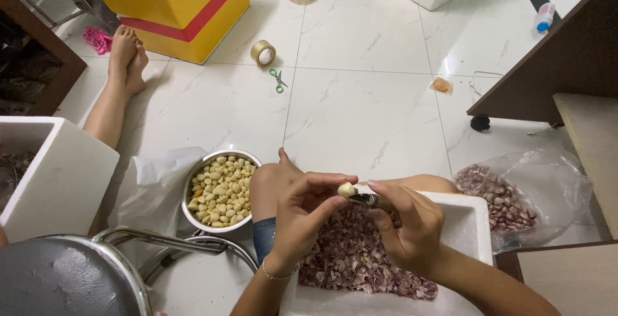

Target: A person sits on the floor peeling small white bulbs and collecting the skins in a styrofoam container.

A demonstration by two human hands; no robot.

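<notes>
Close in, the left hand (302, 210) pinches a pale peeled clove (346, 190) at its fingertips, while the right hand (409, 226) is closed around a small knife (368, 199) touching it, both over a white foam box (479, 226) of purple skins (351, 258). To the left sits a metal bowl (222, 190) of peeled cloves (nearly full). Farther off lie green scissors (278, 80) and a tape roll (262, 52).

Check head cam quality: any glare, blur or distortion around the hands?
Head view: even indoor light, soft shadows; mild glare on the floor tiles; wide-angle bending at the edges; left hand, right hand and peeled clove sharp; metal bowl clear.
</notes>
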